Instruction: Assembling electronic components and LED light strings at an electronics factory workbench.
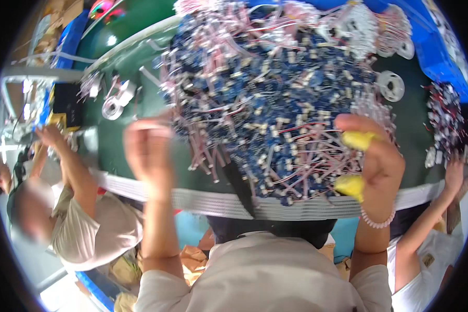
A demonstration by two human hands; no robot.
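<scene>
A broad heap of small blue circuit boards (296,99) with pale connectors lies on the dark green table (112,151) in front of me. Short pink, red and white wires (309,161) are strewn through its near right part. My left hand (148,145) hangs left of the heap, smeared by motion, so its fingers and any held thing cannot be made out. At the heap's right side is my right hand (384,164), thumb and forefinger apart, with nothing visible between them. Yellow finger covers (351,188) sit on its digits, and a beaded bracelet circles the wrist.
A dark strip (237,182) reaches over the table's pale ribbed edge (192,200). White spools (391,86) flank the heap. Blue bins (426,49) and wire bundles stand behind. One co-worker (83,223) sits left; another's hand (454,174) touches a smaller heap at right.
</scene>
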